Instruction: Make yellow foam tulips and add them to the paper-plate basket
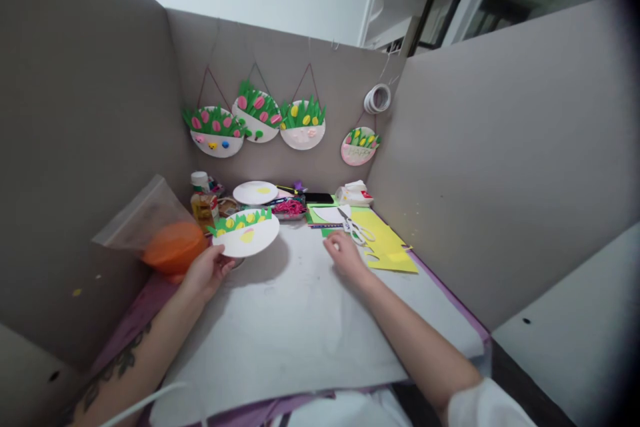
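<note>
My left hand [205, 273] grips the lower left edge of a paper plate craft [257, 237], held tilted above the table. Green paper grass and yellow paper flowers line its top, with a yellow and pink paper piece on the white front. Over the right half of the table is my right hand [345, 255], its fingers curled together. Whatever they may pinch is too small to make out. Just beyond it, white-handled scissors [359, 230] lie on yellow paper [395, 257], beside a cut white plate piece [330, 213].
A bag of orange material [175, 243] leans at left, beside a bottle of amber liquid [203, 207]. Behind are another white plate [253, 193], pink strands [290, 208], a phone [319, 198] and a tissue pack [355, 195]. Finished plates [303, 137] and tape rolls [377, 99] hang on the grey partition.
</note>
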Demonstrator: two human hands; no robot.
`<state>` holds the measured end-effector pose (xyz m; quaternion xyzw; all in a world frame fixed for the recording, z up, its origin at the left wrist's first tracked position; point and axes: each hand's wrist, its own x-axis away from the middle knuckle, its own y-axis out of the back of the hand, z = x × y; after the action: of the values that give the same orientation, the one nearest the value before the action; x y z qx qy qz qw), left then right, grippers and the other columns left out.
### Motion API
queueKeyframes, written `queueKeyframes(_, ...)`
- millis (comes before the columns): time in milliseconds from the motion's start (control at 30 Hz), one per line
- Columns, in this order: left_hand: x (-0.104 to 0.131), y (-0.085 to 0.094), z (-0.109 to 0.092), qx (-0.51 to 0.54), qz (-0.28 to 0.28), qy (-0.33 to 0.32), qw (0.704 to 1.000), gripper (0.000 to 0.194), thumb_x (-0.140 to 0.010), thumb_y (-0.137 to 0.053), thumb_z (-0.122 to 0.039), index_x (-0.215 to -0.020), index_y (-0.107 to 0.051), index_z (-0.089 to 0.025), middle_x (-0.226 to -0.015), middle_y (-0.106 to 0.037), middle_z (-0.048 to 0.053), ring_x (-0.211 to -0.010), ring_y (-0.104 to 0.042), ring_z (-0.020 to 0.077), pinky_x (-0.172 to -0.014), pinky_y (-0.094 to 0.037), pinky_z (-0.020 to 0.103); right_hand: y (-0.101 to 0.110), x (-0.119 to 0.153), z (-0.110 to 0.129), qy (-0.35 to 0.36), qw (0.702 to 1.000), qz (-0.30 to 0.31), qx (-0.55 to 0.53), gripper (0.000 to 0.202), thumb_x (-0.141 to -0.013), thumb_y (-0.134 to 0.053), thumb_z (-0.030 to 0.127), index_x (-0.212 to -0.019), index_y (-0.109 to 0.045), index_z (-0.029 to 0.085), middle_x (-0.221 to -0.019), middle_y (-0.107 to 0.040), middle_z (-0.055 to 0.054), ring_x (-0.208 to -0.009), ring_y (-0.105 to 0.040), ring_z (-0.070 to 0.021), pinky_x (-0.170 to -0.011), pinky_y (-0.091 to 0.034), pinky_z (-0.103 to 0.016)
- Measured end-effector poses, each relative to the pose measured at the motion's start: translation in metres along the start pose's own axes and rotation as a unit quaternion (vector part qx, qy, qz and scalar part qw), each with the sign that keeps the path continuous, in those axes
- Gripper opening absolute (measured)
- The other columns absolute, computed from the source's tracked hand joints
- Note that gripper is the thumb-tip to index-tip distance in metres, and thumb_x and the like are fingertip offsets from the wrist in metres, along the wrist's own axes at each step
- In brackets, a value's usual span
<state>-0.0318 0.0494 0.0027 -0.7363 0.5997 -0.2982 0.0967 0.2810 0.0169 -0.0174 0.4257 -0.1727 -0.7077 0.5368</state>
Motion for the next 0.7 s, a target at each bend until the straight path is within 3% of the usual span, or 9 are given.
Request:
queueKeyframes(133, 0.000, 0.001, 0.008, -0.025, 0.017, 0.004, 1.000, 0.012, -0.080, -0.048, -0.006, -0.077, -0.059, -0.010, -0.059, -0.061, 0.003, -0.046, -0.058, 0.0096, -0.039, -0.051, 0.016, 0.017, -0.030, -0.064, -0.083, 0.995, 0.000, 0.047, 0.014, -0.075, -0.053, 0.022, -0.070, -0.065, 0.016, -0.108, -0.057, -0.010, -0.106, -0.048, -0.0220, -0.097, -0.031, -0.034)
queueKeyframes(233, 0.001, 0.003, 0.013, -0.036, 0.024, 0.011, 0.999, 0.010, -0.078, -0.050, -0.007, -0.075, -0.059, -0.010, -0.058, -0.060, 0.003, -0.045, -0.058, 0.0103, -0.040, -0.051, 0.017, 0.013, -0.030, -0.086, -0.094, 0.995, 0.014, 0.033, 0.019, -0.076, -0.051, 0.023, -0.077, -0.068, 0.016, -0.119, -0.053, -0.009, -0.112, -0.046, -0.0216, -0.099, -0.030, -0.034)
queueKeyframes(400, 0.003, 0.002, 0.015, -0.047, 0.022, 0.015, 0.999, 0.010, -0.078, -0.050, -0.007, -0.073, -0.058, -0.011, -0.057, -0.058, 0.002, -0.044, -0.057, 0.0094, -0.039, -0.051, 0.018, 0.006, -0.025, -0.094, -0.106, 0.994, 0.011, -0.003, 0.028, -0.080, -0.045, 0.027, -0.081, -0.070, 0.016, -0.125, -0.051, -0.010, -0.116, -0.045, -0.0211, -0.100, -0.030, -0.034)
queueKeyframes(600, 0.002, 0.003, 0.018, -0.065, 0.032, 0.002, 0.997, 0.010, -0.078, -0.050, -0.007, -0.072, -0.058, -0.011, -0.057, -0.057, 0.001, -0.044, -0.055, 0.0078, -0.040, -0.051, 0.017, 0.005, -0.020, -0.089, -0.089, 0.996, 0.000, -0.019, 0.016, -0.067, -0.057, 0.022, -0.076, -0.069, 0.016, -0.126, -0.049, -0.009, -0.115, -0.046, -0.0222, -0.101, -0.028, -0.033)
queueKeyframes(700, 0.003, 0.003, 0.019, -0.067, 0.039, 0.003, 0.997, 0.009, -0.078, -0.051, -0.008, -0.075, -0.058, -0.011, -0.060, -0.059, 0.002, -0.046, -0.056, 0.0082, -0.041, -0.052, 0.018, 0.008, -0.019, -0.085, -0.076, 0.996, -0.017, -0.040, 0.016, -0.064, -0.056, 0.020, -0.075, -0.067, 0.016, -0.116, -0.055, -0.009, -0.108, -0.050, -0.0212, -0.098, -0.031, -0.033)
